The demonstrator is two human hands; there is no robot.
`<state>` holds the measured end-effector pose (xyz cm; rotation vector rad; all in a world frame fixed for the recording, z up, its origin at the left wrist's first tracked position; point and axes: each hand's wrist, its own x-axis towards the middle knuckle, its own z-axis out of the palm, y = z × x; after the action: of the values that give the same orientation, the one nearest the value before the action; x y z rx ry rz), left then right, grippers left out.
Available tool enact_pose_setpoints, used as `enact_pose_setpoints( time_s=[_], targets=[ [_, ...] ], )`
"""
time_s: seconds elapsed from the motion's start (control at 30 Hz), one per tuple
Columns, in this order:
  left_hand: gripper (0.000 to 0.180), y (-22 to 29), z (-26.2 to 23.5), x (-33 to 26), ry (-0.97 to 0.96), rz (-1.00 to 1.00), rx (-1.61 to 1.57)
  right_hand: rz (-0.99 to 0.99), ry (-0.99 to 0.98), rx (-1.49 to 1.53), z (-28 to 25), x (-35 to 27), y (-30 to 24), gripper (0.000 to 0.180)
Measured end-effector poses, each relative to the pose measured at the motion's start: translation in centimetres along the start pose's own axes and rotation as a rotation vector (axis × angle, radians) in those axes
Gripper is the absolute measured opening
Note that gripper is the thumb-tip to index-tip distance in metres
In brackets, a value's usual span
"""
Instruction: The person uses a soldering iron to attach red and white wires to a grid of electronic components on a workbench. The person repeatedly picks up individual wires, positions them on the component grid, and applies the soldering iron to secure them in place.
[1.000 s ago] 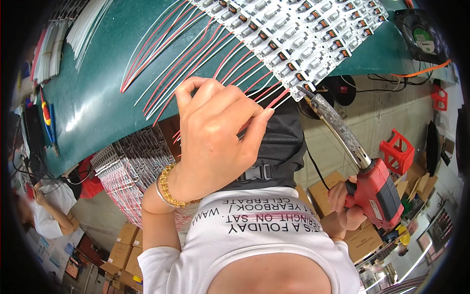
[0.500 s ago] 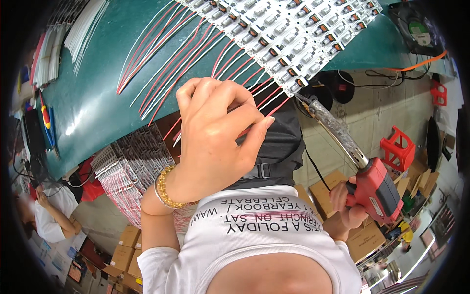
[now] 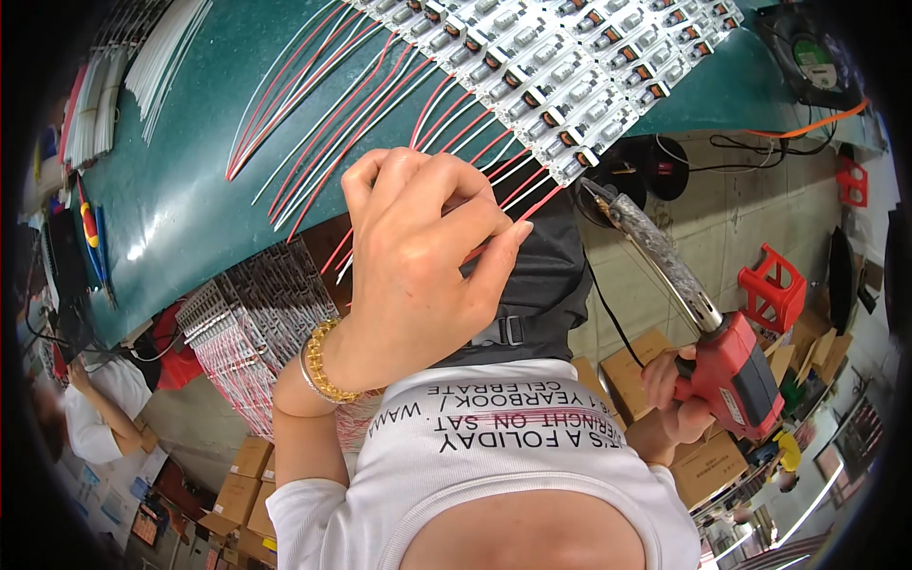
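My left hand (image 3: 418,256), with a gold bead bracelet at the wrist, pinches a red wire (image 3: 532,207) that runs from a row of small white circuit boards (image 3: 560,66) on the green table (image 3: 190,199). Red and white wires (image 3: 332,123) fan out from the boards toward me. My right hand (image 3: 676,391) grips the red handle of a soldering iron (image 3: 731,366). Its long metal barrel (image 3: 646,252) points up toward the near corner of the boards, its tip just short of them.
Stacked strips of boards with wires (image 3: 252,318) sit below the table edge at left. White wire bundles (image 3: 104,104) lie far left. A red stool (image 3: 774,285) and cardboard boxes (image 3: 632,370) stand on the floor at right. Another person (image 3: 95,408) is at lower left.
My left hand has shifted slightly left and its thumb and fingers have closed tighter on the red wire. The soldering iron stays about where it was.
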<state>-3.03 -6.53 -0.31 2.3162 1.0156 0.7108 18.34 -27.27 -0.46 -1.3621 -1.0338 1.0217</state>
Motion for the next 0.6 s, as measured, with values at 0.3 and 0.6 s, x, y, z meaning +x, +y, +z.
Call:
enact_pose_setpoints(
  time_s=[0.3,0.6],
  targets=[
    [0.009,0.0,-0.2,0.0,-0.010,-0.013,-0.002,-0.072,0.148,0.034,1.2,1.4,0.1,0.079],
    [0.006,-3.6,-6.6,3.8,0.222,-0.145,0.012,-0.306,0.153,-0.187,-0.3,9.2,-2.3,0.078]
  ],
)
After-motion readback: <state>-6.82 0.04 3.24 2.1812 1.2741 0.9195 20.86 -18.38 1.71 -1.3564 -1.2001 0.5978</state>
